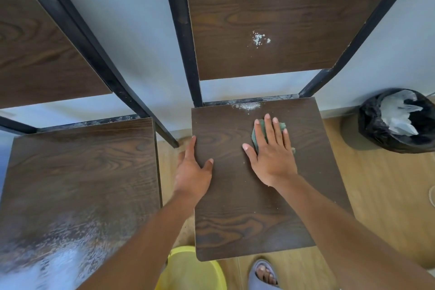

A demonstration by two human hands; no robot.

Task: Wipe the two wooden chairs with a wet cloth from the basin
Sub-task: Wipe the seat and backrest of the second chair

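Two dark wooden chairs with black metal frames stand side by side against a pale wall. My right hand [270, 150] lies flat on a green cloth [257, 134], pressing it onto the seat of the right chair [240, 207]. My left hand [193, 169] grips that seat's left edge, thumb on top. White dust sits at the seat's back edge and on its backrest [261, 39]. The left chair [77, 172] shows a pale dusty or wet patch at its front left. A yellow basin [188, 271] peeks out on the floor between the chairs.
A bin lined with a black bag [395, 120], holding white plastic, stands on the wooden floor right of the chair. My foot in a grey slipper [263, 274] is below the right seat. The wall is directly behind both chairs.
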